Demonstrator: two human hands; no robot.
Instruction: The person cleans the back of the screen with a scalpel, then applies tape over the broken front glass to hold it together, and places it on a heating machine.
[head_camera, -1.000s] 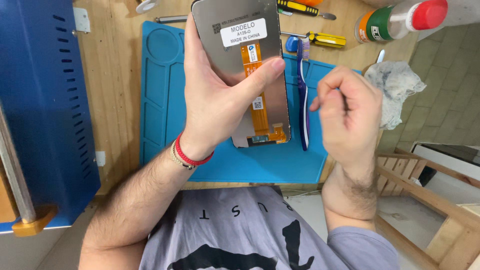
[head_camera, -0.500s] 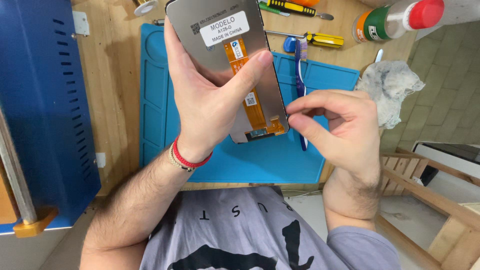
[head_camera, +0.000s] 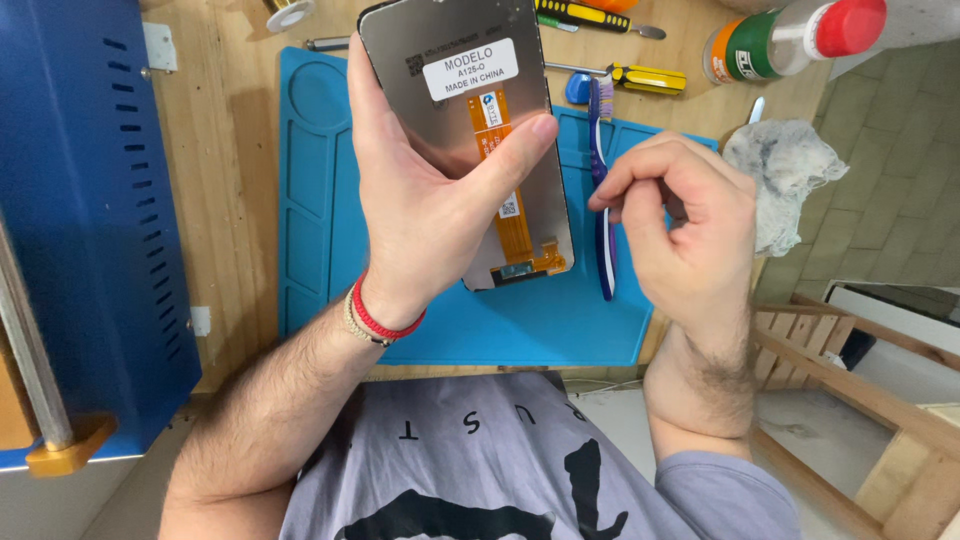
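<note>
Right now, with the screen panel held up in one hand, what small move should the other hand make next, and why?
Probably close the right hand on the toothbrush: its fingertips already pinch at the handle, while the left hand holds the screen panel back-side up, orange ribbon exposed.

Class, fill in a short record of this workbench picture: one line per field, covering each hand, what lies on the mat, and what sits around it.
Left hand: the left hand grips a phone screen panel, back side up, orange flex cable showing.
Right hand: the right hand is pinched at the toothbrush; whether it grips it is unclear.
Mat: blue work mat on a wooden table.
Around: screwdrivers, bottle with red cap, crumpled cloth, blue metal machine.
</note>
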